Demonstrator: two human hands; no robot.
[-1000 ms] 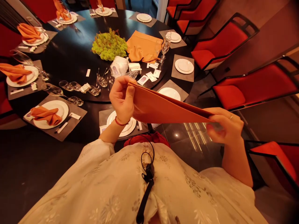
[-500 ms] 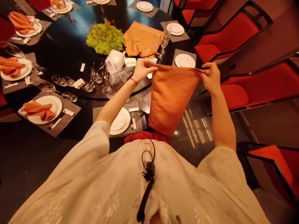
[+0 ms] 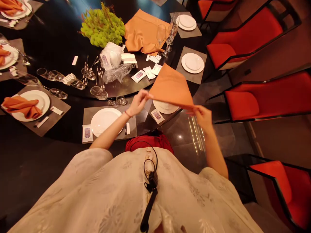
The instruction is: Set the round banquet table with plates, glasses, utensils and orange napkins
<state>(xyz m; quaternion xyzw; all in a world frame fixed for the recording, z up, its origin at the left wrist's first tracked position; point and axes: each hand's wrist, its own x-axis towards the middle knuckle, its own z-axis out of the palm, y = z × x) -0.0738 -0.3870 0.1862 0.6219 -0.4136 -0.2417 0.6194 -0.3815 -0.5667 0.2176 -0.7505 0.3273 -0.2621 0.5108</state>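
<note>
Above the edge of a round black worktop (image 3: 128,92), a person's left hand (image 3: 138,103) and right hand (image 3: 202,118) are each pinched closed on one corner of an orange cloth napkin (image 3: 171,86) — it hangs in a triangle, just over a round white ceramic plate (image 3: 165,106).

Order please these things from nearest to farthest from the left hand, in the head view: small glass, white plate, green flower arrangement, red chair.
1. Small glass, on the table, just left of the left hand.
2. White plate, on its mat, lower left.
3. Green flower arrangement, up on the table.
4. Red chair, beyond the table's right side.
</note>
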